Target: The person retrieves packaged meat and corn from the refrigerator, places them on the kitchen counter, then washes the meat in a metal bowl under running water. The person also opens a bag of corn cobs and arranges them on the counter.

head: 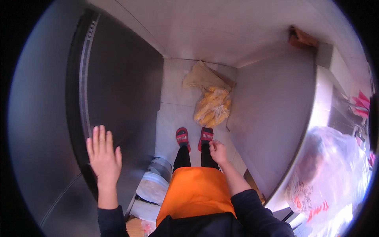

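My left hand [105, 157] lies flat, fingers extended, against or just over the dark grey refrigerator door [124, 77], beside its light vertical edge strip [84, 65]. Whether the palm presses on the door cannot be told. In front of my dark trousers hangs my right hand [218, 151], its fingers curled, with nothing visible in them. Past my red slippers [206, 134], a clear plastic bag of yellow contents [213, 108] rests on the floor against a beige cloth or sack [204, 75].
At right stands a pale cabinet side panel [269, 118], with a large translucent plastic bag [328, 177] on the counter above it. White round containers [152, 186] sit low by my left leg. A tiled wall [207, 32] closes the far end. I wear an orange apron [198, 189].
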Motion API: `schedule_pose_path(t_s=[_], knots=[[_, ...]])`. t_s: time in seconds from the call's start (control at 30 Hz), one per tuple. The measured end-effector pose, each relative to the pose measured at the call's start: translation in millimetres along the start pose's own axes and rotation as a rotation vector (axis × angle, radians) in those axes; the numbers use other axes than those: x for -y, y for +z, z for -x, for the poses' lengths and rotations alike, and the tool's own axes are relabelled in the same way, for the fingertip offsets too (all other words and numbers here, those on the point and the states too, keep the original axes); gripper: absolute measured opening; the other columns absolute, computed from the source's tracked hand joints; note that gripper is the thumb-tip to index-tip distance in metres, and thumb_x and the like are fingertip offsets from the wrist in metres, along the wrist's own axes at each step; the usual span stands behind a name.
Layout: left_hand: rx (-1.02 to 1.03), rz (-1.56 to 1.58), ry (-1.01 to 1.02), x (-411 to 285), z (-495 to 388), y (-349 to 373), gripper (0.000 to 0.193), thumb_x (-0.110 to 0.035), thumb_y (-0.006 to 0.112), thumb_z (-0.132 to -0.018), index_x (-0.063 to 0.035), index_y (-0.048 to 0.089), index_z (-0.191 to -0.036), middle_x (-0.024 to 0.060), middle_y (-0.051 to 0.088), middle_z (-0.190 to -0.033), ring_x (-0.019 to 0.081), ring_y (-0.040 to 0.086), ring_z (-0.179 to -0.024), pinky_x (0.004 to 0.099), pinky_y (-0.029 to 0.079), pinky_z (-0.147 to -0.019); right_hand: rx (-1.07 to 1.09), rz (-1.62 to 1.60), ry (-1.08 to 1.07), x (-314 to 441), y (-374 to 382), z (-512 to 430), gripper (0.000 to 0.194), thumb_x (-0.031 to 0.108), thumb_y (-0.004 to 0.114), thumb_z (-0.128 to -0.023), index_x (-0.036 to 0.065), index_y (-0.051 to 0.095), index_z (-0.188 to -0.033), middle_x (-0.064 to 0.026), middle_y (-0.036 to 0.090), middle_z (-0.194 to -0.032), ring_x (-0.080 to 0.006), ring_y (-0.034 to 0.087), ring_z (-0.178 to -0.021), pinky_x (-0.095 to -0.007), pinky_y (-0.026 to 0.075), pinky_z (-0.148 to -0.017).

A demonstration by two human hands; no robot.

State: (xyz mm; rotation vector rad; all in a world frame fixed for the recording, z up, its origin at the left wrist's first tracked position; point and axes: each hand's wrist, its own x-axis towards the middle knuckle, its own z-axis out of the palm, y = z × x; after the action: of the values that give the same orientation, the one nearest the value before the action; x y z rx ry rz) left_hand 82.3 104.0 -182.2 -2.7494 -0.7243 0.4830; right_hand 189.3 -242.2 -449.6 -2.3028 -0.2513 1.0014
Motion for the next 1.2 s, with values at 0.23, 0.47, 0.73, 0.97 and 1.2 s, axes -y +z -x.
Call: schedule_pose_path(t_s=[0.23,0.47,0.73,0.97,1.2], knots=[[-0.128,-0.348,-0.05,11.7,-0.7,53.9,0.057,-0.029,0.06,-0.091,-0.0124,0.045,-0.143,0.0076,0.03,-0.157,0.0288,0.019,-0.147,0.0462,0.008,-0.119,-0.084,-0.149,0.193,-151.2,56.9,-145.9,0.019,0.012,0.055,-0.091,0.0,0.07,-0.095,-0.0069,0.069,-0.08,-0.0161,0.062,-0.072,-0.0307,0.05,-0.07],[-0.345,-0.61,0.144,31.6,-11.1,81.8,0.046,-0.038,0.046,-0.1,-0.0205,0.047,-0.142,0.0048,0.037,-0.153,0.0279,0.026,-0.145,0.0474,0.013,-0.119,-0.468,-0.227,0.409,-244.7,120.8,-281.5,0.031,0.026,0.063,-0.089,0.0,0.068,-0.104,-0.0086,0.065,-0.078,-0.0184,0.059,-0.073,-0.0324,0.048,-0.067],[-0.22,-0.655,-0.078,16.4,-6.0,82.7,0.063,-0.064,0.056,-0.085,-0.02,0.062,-0.13,0.0138,0.053,-0.139,0.038,0.033,-0.14,0.0502,0.009,-0.118,-0.33,-0.8,0.829,-204.1,135.1,-325.4,0.032,0.026,0.069,-0.085,-0.002,0.061,-0.098,-0.0121,0.06,-0.083,-0.0232,0.06,-0.069,-0.035,0.049,-0.057],[-0.309,-0.721,0.118,18.6,-14.2,81.9,0.043,-0.04,0.04,-0.101,-0.0219,0.054,-0.137,0.0068,0.039,-0.152,0.0315,0.028,-0.144,0.0487,0.013,-0.118,-0.608,-1.408,0.631,-165.9,134.0,-296.5,0.004,0.011,0.056,-0.075,0.008,0.057,-0.077,-0.0052,0.059,-0.081,-0.0192,0.057,-0.069,-0.0302,0.047,-0.058],[-0.275,-0.509,0.022,17.9,-12.4,78.5,0.043,-0.032,0.054,-0.094,-0.0213,0.056,-0.136,0.0068,0.04,-0.151,0.0337,0.028,-0.144,0.0461,0.007,-0.118,-0.377,-1.19,0.598,-117.4,121.9,-213.5,0.008,0.017,0.056,-0.073,0.012,0.051,-0.07,-0.0026,0.049,-0.076,-0.0178,0.047,-0.073,-0.0345,0.041,-0.071]])
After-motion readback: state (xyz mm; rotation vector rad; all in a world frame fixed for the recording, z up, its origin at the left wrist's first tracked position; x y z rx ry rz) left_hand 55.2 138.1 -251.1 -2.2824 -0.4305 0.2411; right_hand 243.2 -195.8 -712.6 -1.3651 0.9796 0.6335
